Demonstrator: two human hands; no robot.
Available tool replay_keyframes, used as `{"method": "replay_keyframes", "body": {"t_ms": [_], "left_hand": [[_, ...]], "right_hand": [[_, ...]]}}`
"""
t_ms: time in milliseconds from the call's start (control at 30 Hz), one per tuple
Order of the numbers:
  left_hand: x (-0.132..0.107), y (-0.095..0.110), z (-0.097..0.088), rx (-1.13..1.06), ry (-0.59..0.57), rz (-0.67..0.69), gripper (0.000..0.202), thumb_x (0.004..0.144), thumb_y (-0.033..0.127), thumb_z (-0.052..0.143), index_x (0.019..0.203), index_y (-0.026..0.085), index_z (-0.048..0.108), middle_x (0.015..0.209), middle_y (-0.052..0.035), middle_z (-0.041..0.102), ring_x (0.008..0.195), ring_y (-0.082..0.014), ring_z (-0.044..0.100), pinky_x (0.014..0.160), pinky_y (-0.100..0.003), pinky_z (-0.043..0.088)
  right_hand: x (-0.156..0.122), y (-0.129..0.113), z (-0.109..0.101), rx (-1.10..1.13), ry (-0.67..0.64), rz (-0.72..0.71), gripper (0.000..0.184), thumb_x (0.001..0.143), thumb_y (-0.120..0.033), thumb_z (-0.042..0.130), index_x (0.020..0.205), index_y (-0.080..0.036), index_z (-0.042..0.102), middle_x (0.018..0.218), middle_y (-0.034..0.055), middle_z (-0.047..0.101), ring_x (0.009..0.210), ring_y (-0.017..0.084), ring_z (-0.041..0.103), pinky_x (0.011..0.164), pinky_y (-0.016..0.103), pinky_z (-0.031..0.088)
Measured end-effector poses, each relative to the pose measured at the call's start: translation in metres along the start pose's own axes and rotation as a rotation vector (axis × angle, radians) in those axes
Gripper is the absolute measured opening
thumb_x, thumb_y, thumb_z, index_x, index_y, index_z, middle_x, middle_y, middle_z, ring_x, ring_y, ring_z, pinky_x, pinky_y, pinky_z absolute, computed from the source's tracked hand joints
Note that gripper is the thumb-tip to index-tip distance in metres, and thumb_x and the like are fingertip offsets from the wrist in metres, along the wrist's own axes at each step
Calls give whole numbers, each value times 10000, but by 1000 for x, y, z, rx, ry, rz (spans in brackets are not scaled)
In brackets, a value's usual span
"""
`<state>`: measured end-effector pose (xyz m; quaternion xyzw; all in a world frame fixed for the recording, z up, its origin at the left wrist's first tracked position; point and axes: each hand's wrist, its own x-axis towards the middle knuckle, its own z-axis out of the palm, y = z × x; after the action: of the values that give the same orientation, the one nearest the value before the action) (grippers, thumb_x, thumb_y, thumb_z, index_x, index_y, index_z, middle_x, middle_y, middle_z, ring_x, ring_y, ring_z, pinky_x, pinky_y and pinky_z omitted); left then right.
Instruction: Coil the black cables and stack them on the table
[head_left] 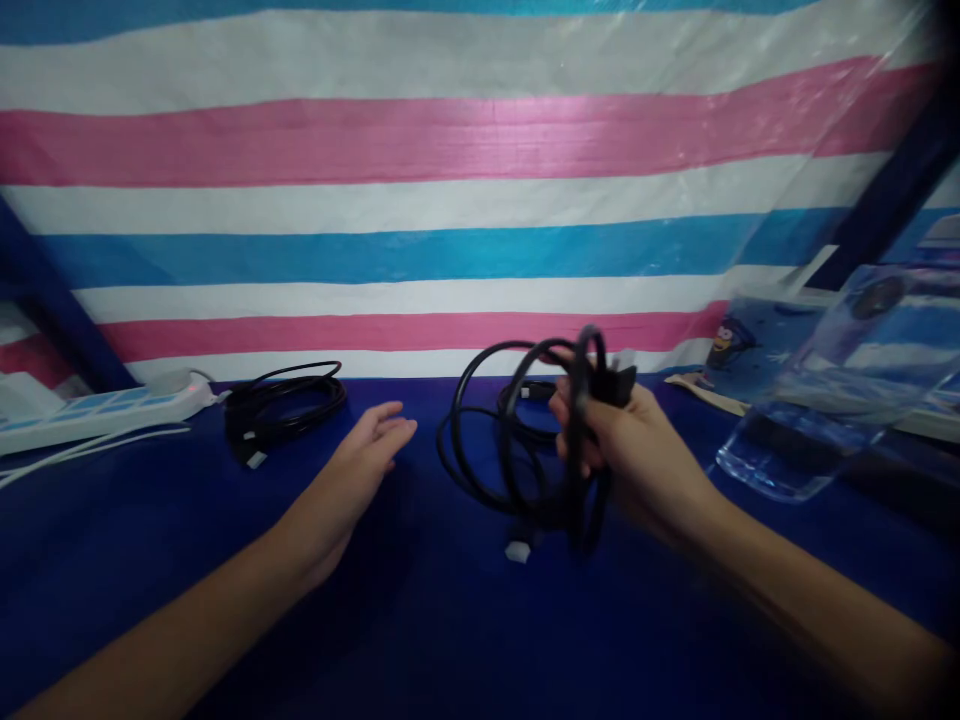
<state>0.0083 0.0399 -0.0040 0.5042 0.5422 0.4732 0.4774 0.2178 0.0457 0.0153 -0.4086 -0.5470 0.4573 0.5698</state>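
Note:
My right hand (622,430) is closed around one side of a coiled black cable (510,450), lifted above the blue table. Its loops hang to the left of my fingers, and a connector end with a whitish tip (517,551) dangles at the bottom. My left hand (375,440) hovers over the table with nothing in it, its fingers loosely stretched and apart. Left of that hand lies another coiled black cable (289,412) with pale-tipped plugs. Partly hidden behind the held loops is a further black cable end with a pale tip (526,392).
A white power strip (105,408) with white cords sits at the far left. On the right stand a clear plastic container (817,420) and a blue cartoon-printed item (739,345). Striped sheeting (420,250) hangs behind the blue table (420,620).

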Motion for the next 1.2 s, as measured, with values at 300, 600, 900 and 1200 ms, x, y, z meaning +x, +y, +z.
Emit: {"method": "replay_keyframes", "body": {"t_ms": [300, 600, 900, 1200], "left_hand": [[-43, 16, 24, -421, -697, -161, 299, 817, 454, 552, 946, 192, 612, 401, 81, 435, 416, -76, 505, 777, -294, 472], [-47, 26, 9, -382, -731, -334, 599, 640, 638, 618, 388, 182, 323, 290, 73, 206, 248, -27, 178, 309, -200, 152], [-33, 20, 19, -294, -256, -250, 521, 790, 518, 507, 428, 182, 342, 332, 82, 148, 294, -42, 137, 341, -208, 134], [-36, 15, 17, -137, -240, 75, 265, 835, 437, 463, 725, 212, 549, 387, 87, 254, 321, -55, 204, 330, -175, 180]], "right_hand": [[-9, 15, 2, -761, -102, -351, 731, 671, 17, 406, 1368, -198, 360, 887, 54, 630, 723, 166, 580, 660, 322, 476], [-24, -8, 14, -336, -506, -142, 163, 877, -282, 504, 976, -170, 570, 845, 26, 622, 739, 117, 602, 684, 235, 467], [-33, -10, 20, -175, -584, 400, 398, 800, -414, 570, 520, -153, 460, 327, -46, 424, 286, 74, 406, 399, 221, 394], [-40, -17, 23, -236, -507, 118, 172, 849, -283, 542, 731, -157, 540, 535, -60, 446, 406, 15, 340, 384, 152, 252]]}}
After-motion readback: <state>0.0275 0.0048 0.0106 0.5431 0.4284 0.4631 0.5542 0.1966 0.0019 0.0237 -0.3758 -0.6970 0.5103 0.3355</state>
